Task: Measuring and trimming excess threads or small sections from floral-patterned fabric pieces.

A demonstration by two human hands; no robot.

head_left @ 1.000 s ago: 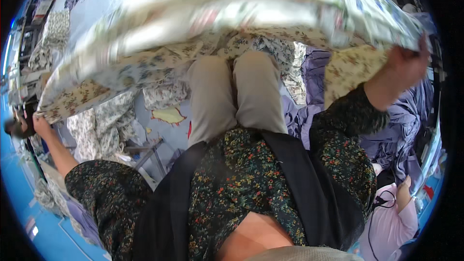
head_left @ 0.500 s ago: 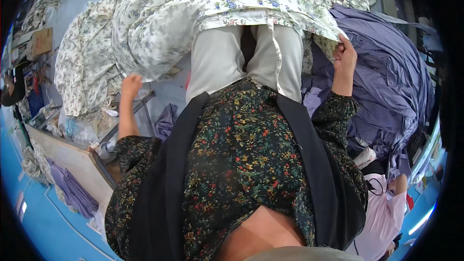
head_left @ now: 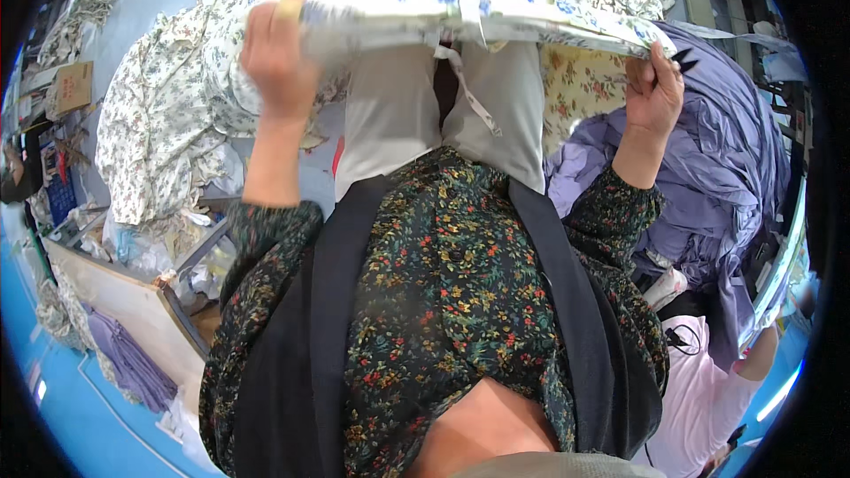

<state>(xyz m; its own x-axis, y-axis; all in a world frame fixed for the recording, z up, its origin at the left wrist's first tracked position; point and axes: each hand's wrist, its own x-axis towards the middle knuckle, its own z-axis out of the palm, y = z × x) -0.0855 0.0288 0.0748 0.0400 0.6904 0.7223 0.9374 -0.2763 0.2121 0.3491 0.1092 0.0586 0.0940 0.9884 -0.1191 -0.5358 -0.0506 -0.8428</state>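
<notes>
The left hand (head_left: pixel 282 66), empty a moment ago, now blurs at upper left, fingers apparently pinching the white, blue-flowered fabric (head_left: pixel 522 11); the right hand (head_left: pixel 653 97) grips its upper-right end, so its edge spans both hands.

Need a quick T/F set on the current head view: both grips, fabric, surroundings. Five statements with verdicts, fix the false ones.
1. The right grip pinches the white floral fabric. True.
2. The left grip hangs low at the hip. False: it is raised at the white floral fabric, blurred.
3. A purple fabric pile lies right of the trousers. True.
4. The cardboard box is at far right. False: it is at left.
5. A narrow tie strip dangles before the trousers. True.
</notes>
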